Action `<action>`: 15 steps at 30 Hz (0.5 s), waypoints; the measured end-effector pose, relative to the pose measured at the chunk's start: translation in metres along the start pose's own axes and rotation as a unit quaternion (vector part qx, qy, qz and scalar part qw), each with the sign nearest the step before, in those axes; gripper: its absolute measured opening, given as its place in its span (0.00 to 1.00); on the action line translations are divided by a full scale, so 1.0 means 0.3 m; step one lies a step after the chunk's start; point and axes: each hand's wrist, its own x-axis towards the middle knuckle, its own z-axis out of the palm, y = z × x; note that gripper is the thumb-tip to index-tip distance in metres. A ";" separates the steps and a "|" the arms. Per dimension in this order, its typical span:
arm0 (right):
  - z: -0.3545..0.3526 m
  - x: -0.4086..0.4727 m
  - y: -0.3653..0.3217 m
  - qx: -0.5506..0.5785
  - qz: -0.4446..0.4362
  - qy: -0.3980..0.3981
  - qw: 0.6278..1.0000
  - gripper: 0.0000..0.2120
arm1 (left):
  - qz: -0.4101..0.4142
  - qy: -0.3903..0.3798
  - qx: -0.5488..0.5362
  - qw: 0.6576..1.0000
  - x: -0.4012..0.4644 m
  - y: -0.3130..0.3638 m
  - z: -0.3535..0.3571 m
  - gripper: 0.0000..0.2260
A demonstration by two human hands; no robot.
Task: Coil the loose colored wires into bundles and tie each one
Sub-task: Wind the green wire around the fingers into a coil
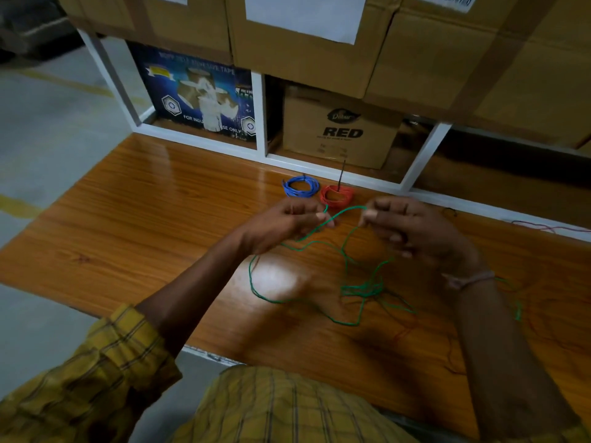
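Note:
A loose green wire (358, 287) sprawls in tangled loops on the wooden table (144, 219). One stretch of it runs up between my hands. My left hand (294, 219) pinches the wire near its end, and my right hand (412, 228) pinches it a short way along, both held above the table. Behind my hands lie a coiled blue bundle (300, 187) and a coiled red bundle (337, 196), side by side near the shelf frame. A dark tie end sticks up from the red bundle.
A white shelf frame (319, 169) borders the table's far edge, holding cardboard boxes (342, 129) and a blue tape carton (198, 94). A thin reddish wire (550, 227) lies at the far right. Dark thin strands lie on the table near my right forearm.

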 end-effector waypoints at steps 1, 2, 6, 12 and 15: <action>-0.024 0.014 -0.012 0.009 -0.016 0.019 1.000 0.12 | -0.011 -0.023 -0.016 1.000 -0.007 0.003 0.003 0.09; -0.040 0.029 -0.021 0.010 -0.033 0.041 0.999 0.11 | -0.021 -0.043 -0.034 0.998 -0.015 0.013 0.004 0.09; -0.042 0.118 -0.003 -0.065 -0.096 0.163 0.980 0.13 | -0.018 -0.138 -0.109 0.984 -0.034 0.062 0.004 0.10; 0.084 0.205 0.173 -0.022 -0.035 0.161 0.986 0.09 | 0.074 -0.147 -0.334 0.928 -0.008 0.125 -0.016 0.10; 0.186 0.199 0.228 -0.063 0.037 0.103 0.992 0.12 | 0.118 -0.092 -0.368 0.918 0.031 0.120 -0.039 0.08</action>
